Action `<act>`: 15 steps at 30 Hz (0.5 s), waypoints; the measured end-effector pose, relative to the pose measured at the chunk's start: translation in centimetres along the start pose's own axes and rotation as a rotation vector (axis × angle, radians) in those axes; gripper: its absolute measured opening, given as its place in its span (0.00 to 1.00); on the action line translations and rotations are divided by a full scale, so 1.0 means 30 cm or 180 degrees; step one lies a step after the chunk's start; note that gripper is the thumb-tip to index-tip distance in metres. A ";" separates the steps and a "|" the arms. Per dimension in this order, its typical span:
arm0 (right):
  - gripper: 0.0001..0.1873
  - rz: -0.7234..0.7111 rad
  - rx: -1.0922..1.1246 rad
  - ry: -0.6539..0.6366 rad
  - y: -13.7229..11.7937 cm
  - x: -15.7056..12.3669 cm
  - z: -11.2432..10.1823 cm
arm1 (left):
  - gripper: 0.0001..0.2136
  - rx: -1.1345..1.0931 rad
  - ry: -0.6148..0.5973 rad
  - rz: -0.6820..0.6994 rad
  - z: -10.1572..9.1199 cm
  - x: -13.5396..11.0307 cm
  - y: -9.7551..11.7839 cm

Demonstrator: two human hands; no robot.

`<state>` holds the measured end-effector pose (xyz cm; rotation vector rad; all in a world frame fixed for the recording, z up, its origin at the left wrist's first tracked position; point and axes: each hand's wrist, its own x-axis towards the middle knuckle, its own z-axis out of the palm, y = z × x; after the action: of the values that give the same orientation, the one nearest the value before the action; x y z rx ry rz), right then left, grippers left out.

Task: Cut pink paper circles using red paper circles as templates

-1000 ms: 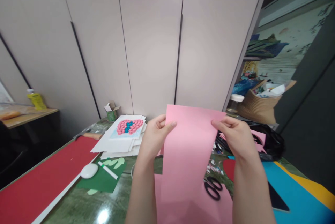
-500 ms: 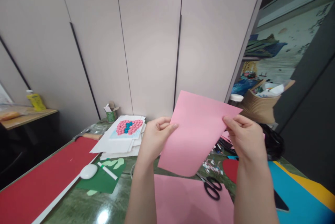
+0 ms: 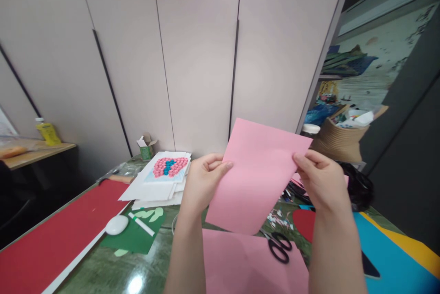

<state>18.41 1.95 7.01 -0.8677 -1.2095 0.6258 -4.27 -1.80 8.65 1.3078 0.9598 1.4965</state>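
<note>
A rectangular sheet of pink paper (image 3: pixel 256 175) is held up above the table, slightly tilted and bowed. My left hand (image 3: pixel 206 179) pinches its left edge between thumb and fingers. At the upper right edge, my right hand (image 3: pixel 321 177) grips the same sheet, thumb in front. Below it, a larger piece of pink paper (image 3: pixel 247 262) lies on the table, partly hidden by my arms. Black-handled scissors (image 3: pixel 280 246) rest on that lower piece, their blades partly covered by the raised sheet.
Left are red paper (image 3: pixel 75 220), green paper (image 3: pixel 137 241), a white mouse (image 3: pixel 117 225), a marker (image 3: pixel 141 224) and a picture with pink and blue dots (image 3: pixel 168 168). Right are blue paper (image 3: pixel 388 253), paper scraps (image 3: pixel 280 219) and a black bag (image 3: pixel 360 191). A cabinet wall (image 3: pixel 199 56) stands behind.
The held sheet has turned and shifted very slightly to the left. Both hands keep their hold, and the things on the table stay in place.
</note>
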 end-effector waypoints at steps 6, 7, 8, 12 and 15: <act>0.09 0.0174 -0.0061 0.0122 -0.016 -0.004 0.003 | 0.09 -0.0095 0.0116 0.0000 0.006 0.001 0.011; 0.10 0.0166 -0.0085 0.0151 -0.016 -0.004 0.004 | 0.08 -0.0098 0.0115 -0.0005 0.007 0.001 0.013; 0.11 0.0155 -0.0124 0.0170 -0.016 -0.004 0.004 | 0.08 -0.0100 0.0112 -0.0011 0.008 0.001 0.013; 0.12 0.0146 -0.0283 0.0153 -0.015 -0.004 0.002 | 0.09 -0.0059 0.0114 -0.0024 0.009 0.002 0.012; 0.12 0.0163 -0.0259 0.0110 -0.012 -0.004 -0.002 | 0.09 -0.0010 0.0129 -0.0010 0.007 0.004 0.008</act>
<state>18.43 1.65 7.25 -0.9768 -1.1913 0.6037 -4.10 -1.75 8.94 1.2775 0.9845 1.5268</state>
